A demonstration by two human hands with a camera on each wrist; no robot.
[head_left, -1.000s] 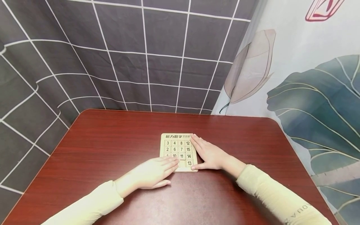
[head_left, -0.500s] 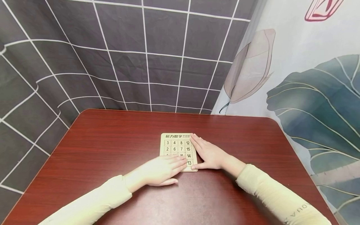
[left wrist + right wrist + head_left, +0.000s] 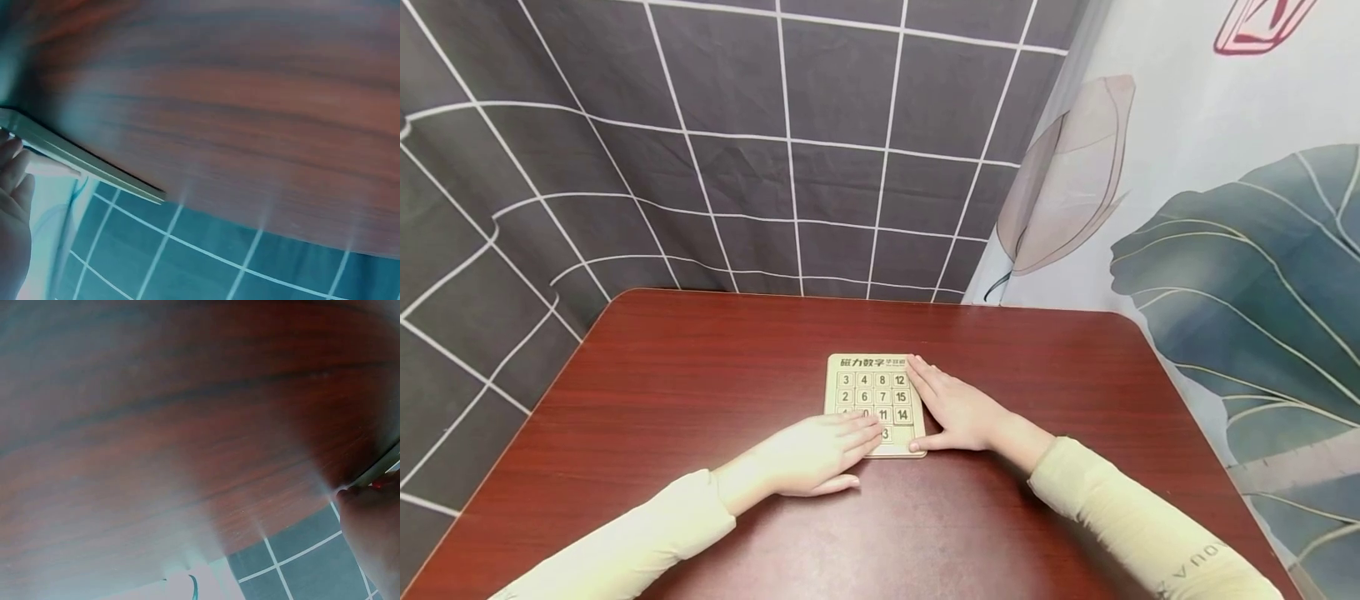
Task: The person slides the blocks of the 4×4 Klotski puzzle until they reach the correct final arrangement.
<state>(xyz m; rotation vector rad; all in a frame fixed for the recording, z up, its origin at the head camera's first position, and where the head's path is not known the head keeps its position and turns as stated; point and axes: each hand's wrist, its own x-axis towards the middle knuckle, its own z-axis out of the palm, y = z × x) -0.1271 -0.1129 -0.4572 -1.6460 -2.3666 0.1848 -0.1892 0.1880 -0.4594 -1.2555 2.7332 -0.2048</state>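
Note:
A pale number sliding puzzle point(image 3: 865, 380) lies flat on the table, a title printed across its top and numbered tiles in rows below. My left hand point(image 3: 808, 454) reaches over its lower left part, fingers straight, fingertips on the bottom row beside the 13 tile point(image 3: 886, 434). Several lower tiles are hidden under those fingers. The slot at the bottom right, under the 14 tile point(image 3: 902, 415), has no tile. Along the right edge rests my right hand point(image 3: 966, 412), its fingers stretched toward the top corner and its thumb at the bottom corner. The left wrist view shows the board's edge point(image 3: 87, 164) from the side.
The dark red wooden table point(image 3: 700, 358) spreads around the puzzle on all sides. Behind it hangs a grey curtain point(image 3: 842, 183) with white grid lines. A white curtain point(image 3: 1195, 125) with a large leaf pattern hangs at the right.
My left hand slid right across the bottom row, then back left. The 13 tile has shifted one slot left, leaving the bottom right slot bare. The right hand stayed put.

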